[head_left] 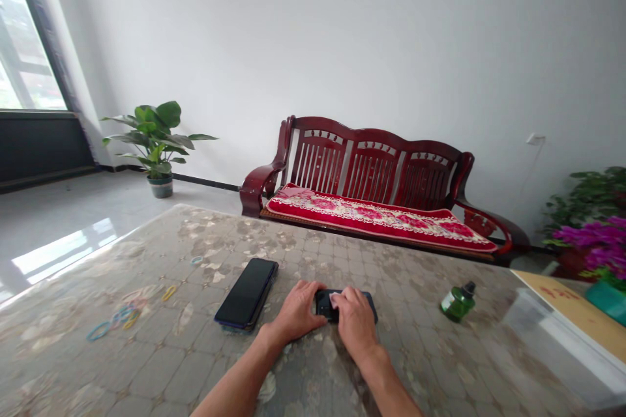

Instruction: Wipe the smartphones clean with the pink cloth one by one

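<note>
A dark smartphone (327,310) lies sideways on the patterned tablecloth in front of me. My left hand (299,311) grips its left end, thumb on the near edge and fingers on the far one. Over its right half, my right hand (357,320) pinches a small pale pink cloth (334,300) against the dark face. The right fingers hide part of both cloth and phone. Left of my hands rests a second, larger-looking phone (247,293), dark side up, with something thin beneath its near end.
A green pump bottle (458,303) stands to the right. Beyond it are a clear plastic box (548,339) and a tan board (562,300). Several coloured elastic bands (99,330) lie on the left of the table (186,371). A red wooden bench (372,172) stands behind.
</note>
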The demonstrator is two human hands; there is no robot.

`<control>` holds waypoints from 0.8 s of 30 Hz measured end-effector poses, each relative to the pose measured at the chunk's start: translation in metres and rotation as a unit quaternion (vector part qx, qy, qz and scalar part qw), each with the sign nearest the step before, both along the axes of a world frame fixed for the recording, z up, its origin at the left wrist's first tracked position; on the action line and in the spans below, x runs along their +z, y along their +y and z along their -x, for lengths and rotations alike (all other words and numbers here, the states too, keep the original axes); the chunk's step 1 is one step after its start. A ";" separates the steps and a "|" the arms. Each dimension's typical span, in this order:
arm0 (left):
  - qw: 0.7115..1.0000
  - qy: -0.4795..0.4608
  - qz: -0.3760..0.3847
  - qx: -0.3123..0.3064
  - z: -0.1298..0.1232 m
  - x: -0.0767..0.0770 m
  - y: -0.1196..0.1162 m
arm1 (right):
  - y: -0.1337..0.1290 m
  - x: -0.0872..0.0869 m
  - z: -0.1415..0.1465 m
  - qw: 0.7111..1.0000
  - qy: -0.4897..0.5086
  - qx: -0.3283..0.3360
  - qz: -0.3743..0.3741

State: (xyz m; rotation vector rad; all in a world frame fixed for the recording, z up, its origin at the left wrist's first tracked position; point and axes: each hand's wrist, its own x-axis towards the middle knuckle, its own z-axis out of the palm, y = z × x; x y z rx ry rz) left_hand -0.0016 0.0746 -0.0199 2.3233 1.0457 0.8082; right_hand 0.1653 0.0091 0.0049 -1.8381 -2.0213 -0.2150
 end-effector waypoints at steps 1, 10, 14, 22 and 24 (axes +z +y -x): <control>1.000 0.003 -0.001 0.000 0.000 0.000 0.000 | -0.001 -0.001 0.003 1.000 0.011 0.026 -0.004; 0.996 0.081 0.002 0.044 0.003 0.002 0.004 | 0.014 -0.023 -0.060 0.953 0.256 -0.083 -0.139; 0.993 0.100 0.023 0.058 -0.001 0.005 0.002 | 0.025 -0.042 -0.069 0.905 0.387 -0.093 -0.151; 0.984 0.132 0.070 0.099 -0.010 0.015 -0.006 | 0.030 -0.059 -0.060 0.866 0.457 -0.116 -0.169; 0.982 0.134 0.077 0.111 -0.012 0.016 -0.008 | 0.029 -0.059 -0.061 0.856 0.469 -0.122 -0.180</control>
